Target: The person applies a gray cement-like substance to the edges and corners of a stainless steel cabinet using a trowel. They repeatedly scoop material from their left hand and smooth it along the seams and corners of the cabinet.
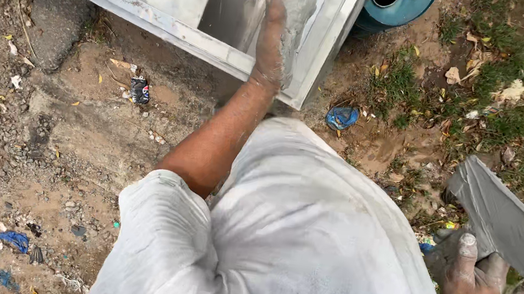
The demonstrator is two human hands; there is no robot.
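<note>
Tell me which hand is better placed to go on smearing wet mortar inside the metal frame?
The left hand, probably. It is already inside the metal frame, pressed on the grey mortar. The right hand is far off, holding a mortar-coated flat board.

Metal frame (158, 15) walls the top; bare dirt ground (74, 142) lies open left of the arm.

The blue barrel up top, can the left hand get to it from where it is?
Probably not easily. The left hand is pressing wet grey mortar inside the metal frame, and that frame's edge stands between it and the blue barrel.
</note>
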